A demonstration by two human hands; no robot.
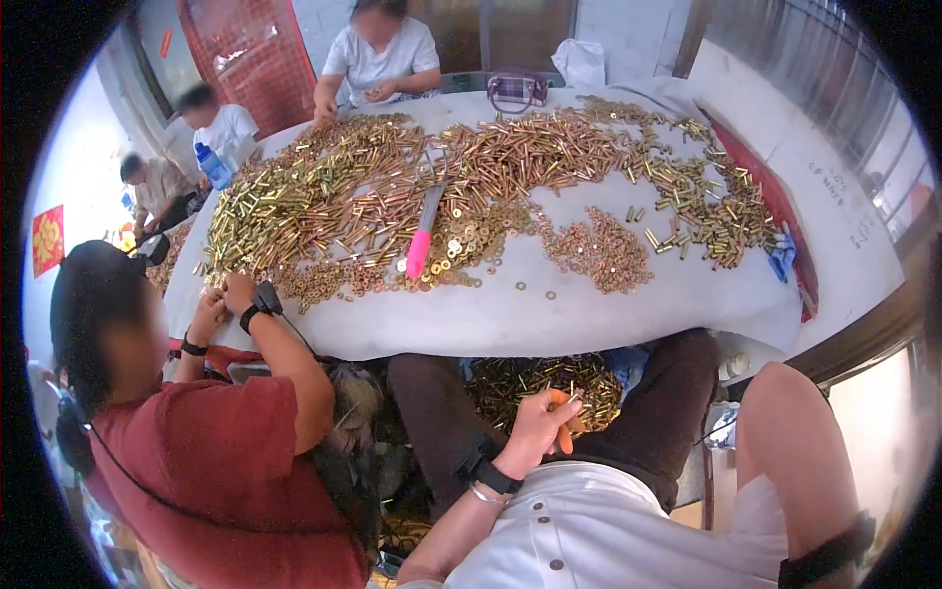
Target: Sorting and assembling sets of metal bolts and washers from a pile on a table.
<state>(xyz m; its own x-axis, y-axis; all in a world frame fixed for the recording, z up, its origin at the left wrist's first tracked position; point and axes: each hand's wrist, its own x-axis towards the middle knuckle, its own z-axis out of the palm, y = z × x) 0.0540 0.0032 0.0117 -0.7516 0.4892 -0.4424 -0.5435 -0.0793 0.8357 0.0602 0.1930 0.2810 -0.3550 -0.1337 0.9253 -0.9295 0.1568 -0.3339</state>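
My left hand (537,424), with a black band and a bracelet at the wrist, is closed in front of my white shirt. Orange covers (563,439) show at its fingers, and a small shiny piece pokes out at the fingertips, too small to name. Just beyond it, between my knees, lies a heap of brass-coloured metal tubes (510,385), some dark. My bent right arm (800,456) stands at the right with a black band on it; the hand itself is out of the picture.
A white-covered table (471,329) bears piles of brass and copper tubes (549,147), small rings (599,250) and a pink-handled tool (419,253). A person in red (211,452) works close at my left. Others sit beyond, near a blue bottle (211,167) and a checked bag (517,90).
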